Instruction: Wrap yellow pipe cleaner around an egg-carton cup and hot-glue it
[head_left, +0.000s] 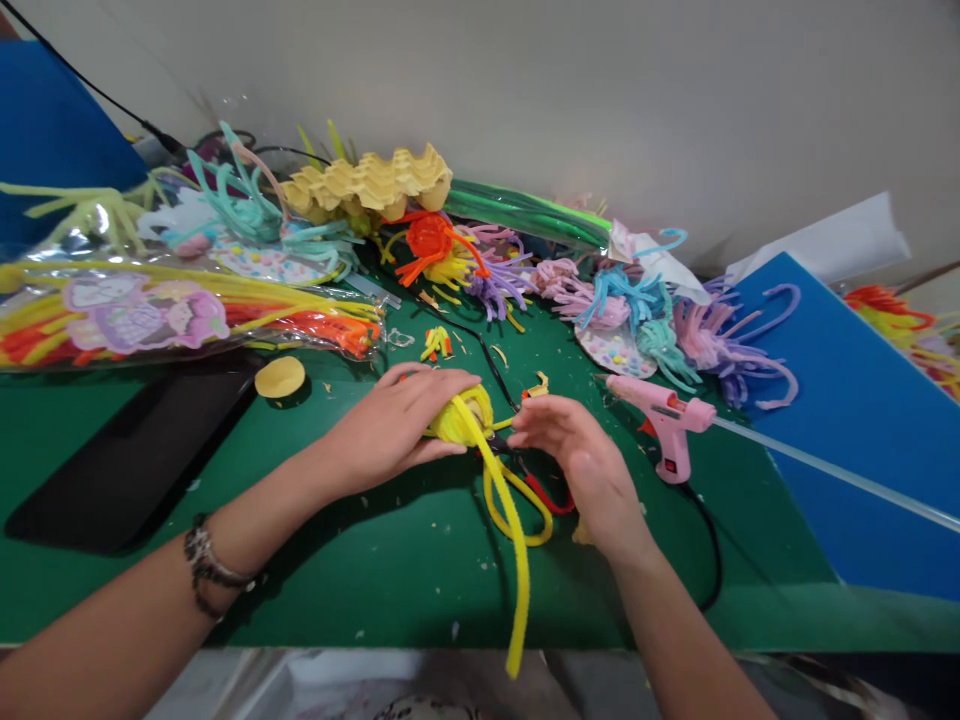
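Note:
My left hand (397,425) is closed around a ball-like piece wound with yellow pipe cleaner (457,420). From it a long loose yellow pipe cleaner (506,550) hangs down past the table's front edge. My right hand (589,470) is just to the right, its fingers curved and loosely apart, near a short yellow strand that sticks out of the wound piece. I see nothing held in it, though its fingertips are partly hidden. Under and between the hands lie scissors with a black and red handle (551,495), with a yellow loop beside it.
A pink glue gun (664,415) lies to the right, with its cord and a long clear stick. On the left are a black tablet-like slab (139,460), a yellow disc (280,377) and a bag of pipe cleaners (300,315). An egg carton (371,180) and pipe-cleaner pieces line the back.

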